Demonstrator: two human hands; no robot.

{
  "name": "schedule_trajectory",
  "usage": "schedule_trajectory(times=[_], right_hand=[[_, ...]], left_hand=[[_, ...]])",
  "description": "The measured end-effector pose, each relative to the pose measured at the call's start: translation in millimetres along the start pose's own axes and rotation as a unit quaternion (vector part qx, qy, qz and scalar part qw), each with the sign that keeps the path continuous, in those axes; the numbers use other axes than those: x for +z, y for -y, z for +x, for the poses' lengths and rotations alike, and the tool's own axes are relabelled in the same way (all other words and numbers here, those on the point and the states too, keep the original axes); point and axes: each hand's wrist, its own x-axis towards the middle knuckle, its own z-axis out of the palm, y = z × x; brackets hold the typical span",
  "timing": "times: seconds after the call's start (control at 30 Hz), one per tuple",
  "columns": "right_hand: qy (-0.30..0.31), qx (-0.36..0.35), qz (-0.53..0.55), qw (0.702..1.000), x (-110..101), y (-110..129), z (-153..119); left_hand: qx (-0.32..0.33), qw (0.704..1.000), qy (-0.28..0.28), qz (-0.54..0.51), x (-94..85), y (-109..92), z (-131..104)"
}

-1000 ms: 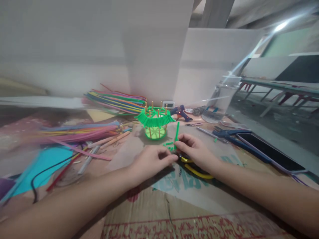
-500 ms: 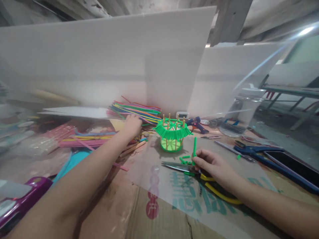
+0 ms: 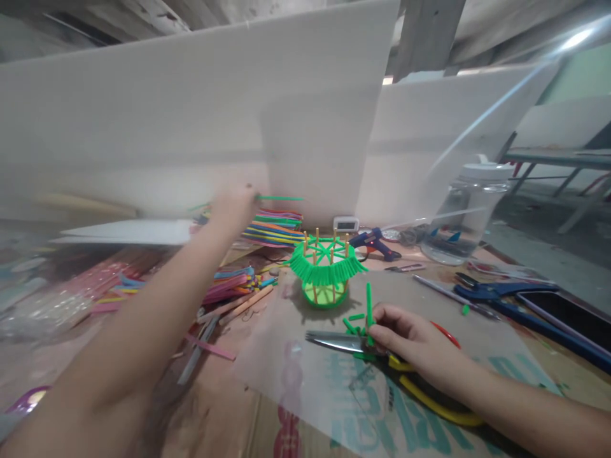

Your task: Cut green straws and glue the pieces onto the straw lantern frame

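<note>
My left hand point(image 3: 235, 207), blurred, is raised over the pile of coloured pipe cleaners point(image 3: 279, 229) with its fingers closed. From it a long green pipe cleaner point(image 3: 281, 198) sticks out sideways. My right hand point(image 3: 405, 334) pinches a short green pipe cleaner piece point(image 3: 369, 305) upright between thumb and fingers, above the scissors point(image 3: 334, 341). The scissors lie with yellow and red handles partly under that hand. Small cut green pieces point(image 3: 352, 326) lie by the blades. Beyond stands a round green model point(image 3: 329, 270) with a fringed roof and wooden posts.
A blue glue gun point(image 3: 375, 243) and a small white digital display point(image 3: 346, 224) are behind the model. To the right are a water bottle point(image 3: 451, 216), blue-handled pliers point(image 3: 496, 292) and a phone point(image 3: 568, 321). Wooden sticks point(image 3: 251, 304) and pink strips lie at left. White boards point(image 3: 191, 121) rise behind.
My left hand has risen from the pipe cleaner pile, drawing out a green pipe cleaner. My right hand keeps its hold on the short green piece. The view has shifted slightly.
</note>
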Motion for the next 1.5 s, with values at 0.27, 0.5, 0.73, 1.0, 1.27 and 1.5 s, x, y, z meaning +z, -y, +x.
schedule_trajectory(times=[0.27, 0.5, 0.73, 1.0, 1.27, 1.5], right_hand=[[0.022, 0.006, -0.031, 0.999, -3, -3, -1], [0.03, 0.02, -0.046, 0.998, -3, -2, 0], [0.035, 0.015, -0.068, 0.997, -5, -3, 1], [0.035, 0.002, -0.082, 0.996, -4, -4, 0], [0.029, -0.012, -0.087, 0.996, -3, -1, 1], [0.044, -0.027, -0.086, 0.995, -3, 2, 1]], left_hand=[[0.026, 0.994, 0.106, 0.015, 88.7, 4, 34], [0.037, 0.991, 0.13, 0.021, 95.9, 5, 37], [0.039, 0.995, 0.089, 0.009, 84.6, 15, 42], [-0.098, 0.987, -0.118, -0.042, 8.5, 20, 29], [-0.086, 0.954, -0.285, -0.046, -94.2, -2, 2], [-0.141, 0.98, 0.136, -0.016, -79.5, 6, -38]])
